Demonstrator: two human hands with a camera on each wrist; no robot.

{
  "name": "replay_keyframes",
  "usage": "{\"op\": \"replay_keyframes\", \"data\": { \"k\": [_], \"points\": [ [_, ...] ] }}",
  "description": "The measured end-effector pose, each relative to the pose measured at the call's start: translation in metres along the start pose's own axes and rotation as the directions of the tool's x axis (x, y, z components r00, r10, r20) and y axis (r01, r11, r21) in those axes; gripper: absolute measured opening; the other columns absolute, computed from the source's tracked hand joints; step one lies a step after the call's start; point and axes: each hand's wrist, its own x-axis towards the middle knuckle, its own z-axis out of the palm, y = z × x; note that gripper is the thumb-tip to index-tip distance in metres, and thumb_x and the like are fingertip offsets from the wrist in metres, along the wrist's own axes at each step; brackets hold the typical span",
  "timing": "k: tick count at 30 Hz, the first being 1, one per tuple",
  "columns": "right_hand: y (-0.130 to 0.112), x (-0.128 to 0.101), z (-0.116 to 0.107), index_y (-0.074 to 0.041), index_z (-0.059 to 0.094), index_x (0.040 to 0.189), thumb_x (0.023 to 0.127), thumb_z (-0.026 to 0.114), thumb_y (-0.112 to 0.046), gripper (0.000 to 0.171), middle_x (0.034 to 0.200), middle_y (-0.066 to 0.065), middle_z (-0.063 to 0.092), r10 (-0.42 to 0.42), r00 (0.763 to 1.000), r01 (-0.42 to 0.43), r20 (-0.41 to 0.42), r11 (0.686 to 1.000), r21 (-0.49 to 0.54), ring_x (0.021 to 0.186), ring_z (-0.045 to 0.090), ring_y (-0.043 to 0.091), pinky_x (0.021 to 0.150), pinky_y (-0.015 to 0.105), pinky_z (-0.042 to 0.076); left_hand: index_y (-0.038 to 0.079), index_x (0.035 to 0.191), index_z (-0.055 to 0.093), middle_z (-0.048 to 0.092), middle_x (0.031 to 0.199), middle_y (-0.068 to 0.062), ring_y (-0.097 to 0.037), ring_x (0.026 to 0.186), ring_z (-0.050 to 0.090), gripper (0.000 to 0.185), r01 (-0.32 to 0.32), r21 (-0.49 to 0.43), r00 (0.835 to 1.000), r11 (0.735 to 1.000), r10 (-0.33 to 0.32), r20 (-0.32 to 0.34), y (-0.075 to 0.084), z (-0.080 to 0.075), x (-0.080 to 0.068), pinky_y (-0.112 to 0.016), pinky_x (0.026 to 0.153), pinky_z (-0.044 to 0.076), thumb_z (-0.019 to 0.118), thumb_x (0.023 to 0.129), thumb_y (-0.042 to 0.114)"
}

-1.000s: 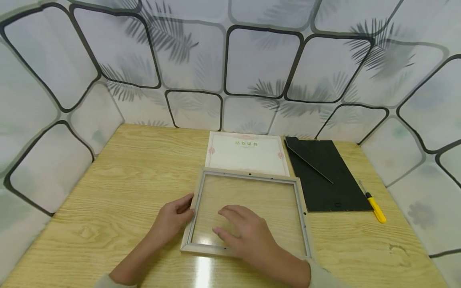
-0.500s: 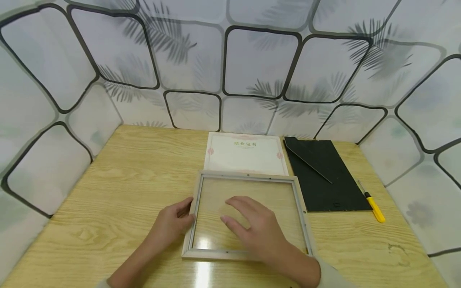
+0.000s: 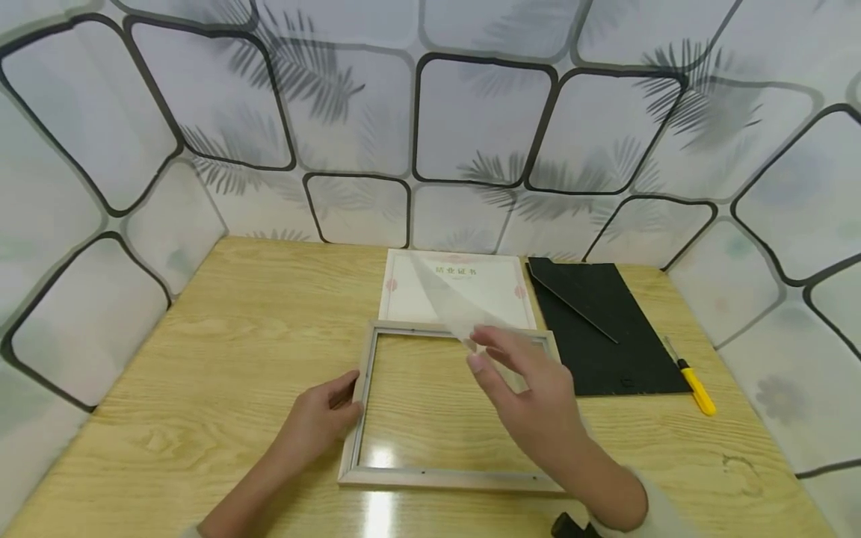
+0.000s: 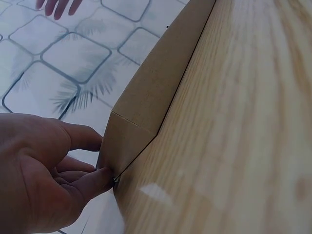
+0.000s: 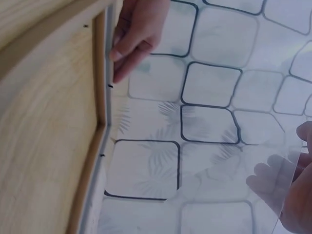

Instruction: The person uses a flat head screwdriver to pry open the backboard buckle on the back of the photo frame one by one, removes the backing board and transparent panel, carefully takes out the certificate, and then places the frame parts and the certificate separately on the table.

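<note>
A light wooden picture frame (image 3: 390, 476) lies on the table, bare wood visible through its opening. My left hand (image 3: 318, 415) grips its left rail; the left wrist view shows thumb and fingers of that hand (image 4: 53, 170) at a corner of the frame (image 4: 146, 92). Above the frame's right half, my right hand (image 3: 541, 400) pinches a clear plastic sheet (image 3: 444, 302) by one edge and holds it tilted. In the right wrist view, fingers of the right hand (image 5: 297, 200) show through the see-through sheet (image 5: 229, 178); its full outline is hard to make out.
A white certificate (image 3: 400, 295) lies behind the frame, partly seen through the sheet. To its right is a black backing board (image 3: 605, 366) with a raised stand flap. A yellow-handled screwdriver (image 3: 698, 388) lies beside that board. Patterned walls (image 3: 356, 205) enclose the table.
My right hand has moved right, and the clear sheet now stands tilted up above the frame. The left hand stays on the left rail.
</note>
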Motion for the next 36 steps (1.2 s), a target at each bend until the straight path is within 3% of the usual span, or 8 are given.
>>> {"op": "replay_keyframes", "data": {
  "k": [6,12,16,20,22,26,31,36],
  "points": [
    [0.002,0.01,-0.023,0.002,0.067,0.125,0.088,0.07,0.007,0.038,0.11,0.016,0.074,0.054,0.993,-0.048,-0.104,0.997,0.059,0.107,0.068,0.004,0.087,0.019,0.059,-0.002,0.147,0.047,0.055,0.144,-0.021,-0.033,0.132,0.056,0.056,0.011,-0.006,1.0,1.0,-0.011,-0.005,0.0,0.001,0.0,-0.03,0.101,0.053,0.065,0.096,0.009],
    [0.006,0.016,-0.045,0.002,0.066,0.128,0.095,0.067,-0.002,0.033,0.109,-0.011,0.072,0.119,0.966,-0.112,-0.23,0.993,0.041,0.097,0.068,-0.001,0.079,0.009,0.054,-0.004,0.147,0.047,0.056,0.142,-0.024,-0.036,0.13,0.057,0.055,0.0,-0.008,1.0,1.0,0.0,-0.006,0.001,0.0,-0.002,-0.028,0.098,0.055,0.065,0.095,0.006],
    [0.014,0.019,-0.057,0.011,0.061,0.129,0.096,0.06,0.009,0.033,0.107,-0.002,0.074,0.123,0.944,-0.052,-0.305,0.972,0.229,0.097,0.071,0.01,0.085,0.015,0.058,-0.002,0.147,0.047,0.056,0.143,-0.023,-0.035,0.131,0.057,0.056,0.015,-0.01,1.0,1.0,-0.015,-0.004,0.001,0.001,-0.002,-0.027,0.098,0.055,0.065,0.095,0.007],
    [0.023,0.02,-0.07,0.015,0.056,0.131,0.096,0.052,0.016,0.035,0.107,0.015,0.075,0.147,0.916,0.042,-0.373,0.891,0.452,0.1,0.073,0.022,0.088,0.028,0.06,-0.002,0.148,0.046,0.055,0.143,-0.023,-0.035,0.131,0.056,0.056,0.025,-0.014,1.0,1.0,-0.025,0.003,0.001,0.001,-0.001,-0.026,0.097,0.055,0.064,0.096,0.007],
    [0.026,0.02,-0.077,0.013,0.055,0.132,0.097,0.051,0.015,0.036,0.107,0.018,0.074,0.182,0.892,0.051,-0.414,0.87,0.491,0.098,0.074,0.024,0.088,0.03,0.061,-0.001,0.148,0.046,0.055,0.144,-0.023,-0.036,0.132,0.056,0.056,0.029,-0.02,1.0,0.999,-0.029,0.007,0.001,0.001,-0.001,-0.026,0.097,0.056,0.064,0.096,0.007],
    [0.033,0.02,-0.092,0.008,0.05,0.139,0.097,0.055,0.01,0.042,0.104,0.021,0.073,0.255,0.817,0.047,-0.517,0.865,0.5,0.092,0.075,0.026,0.083,0.03,0.062,-0.001,0.149,0.046,0.054,0.145,-0.024,-0.036,0.132,0.055,0.056,0.03,-0.035,0.999,0.999,-0.03,0.019,0.001,0.001,-0.001,-0.026,0.097,0.056,0.064,0.096,0.007],
    [0.041,0.017,-0.106,0.0,0.04,0.148,0.097,0.059,0.005,0.054,0.103,0.025,0.072,0.3,0.724,0.048,-0.621,0.876,0.479,0.088,0.076,0.029,0.078,0.03,0.063,-0.002,0.149,0.045,0.053,0.145,-0.024,-0.037,0.133,0.055,0.057,0.033,-0.048,0.999,0.998,-0.032,0.024,0.002,0.001,-0.001,-0.025,0.097,0.055,0.064,0.096,0.007],
    [0.045,0.013,-0.113,-0.002,0.033,0.154,0.096,0.058,0.004,0.063,0.106,0.026,0.07,0.3,0.66,0.039,-0.689,0.902,0.43,0.085,0.075,0.028,0.076,0.028,0.064,-0.002,0.149,0.045,0.054,0.144,-0.024,-0.036,0.132,0.055,0.057,0.041,-0.045,0.999,0.998,-0.04,0.024,0.002,0.0,-0.001,-0.025,0.098,0.055,0.064,0.097,0.008]
  ]
}}
